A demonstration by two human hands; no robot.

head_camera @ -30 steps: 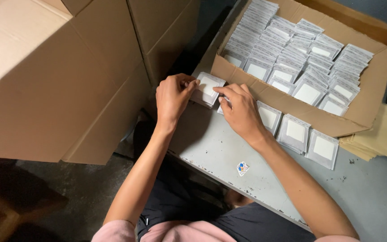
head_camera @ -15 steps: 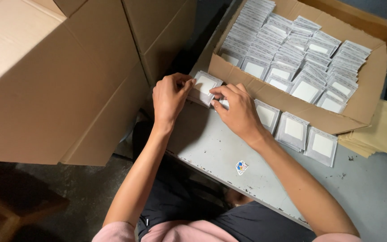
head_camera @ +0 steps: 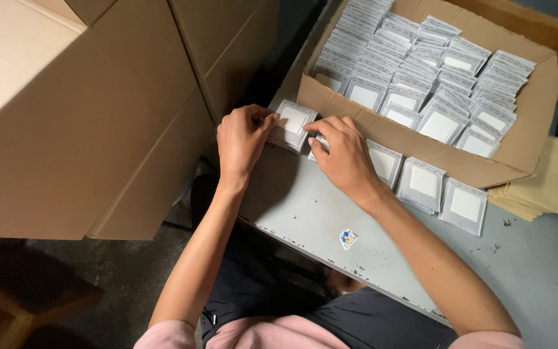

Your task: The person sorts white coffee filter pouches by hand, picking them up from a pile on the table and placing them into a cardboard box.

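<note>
My left hand grips a small stack of grey packets with white squares at the near left corner of the grey table. My right hand rests just right of that stack, fingers curled at its edge and over another packet beneath. Whether the right hand grips anything is hidden by the fingers. Three more stacks of packets lie in a row to the right along the front wall of an open cardboard box filled with several rows of the same packets.
Large closed cardboard boxes stand to the left, off the table. A pile of tan envelopes lies at the right of the open box. A small colourful sticker is on the table near its front edge.
The left hand has lifted and tilted the packet stack slightly. The right hand has shifted a little along the stack's right edge.
</note>
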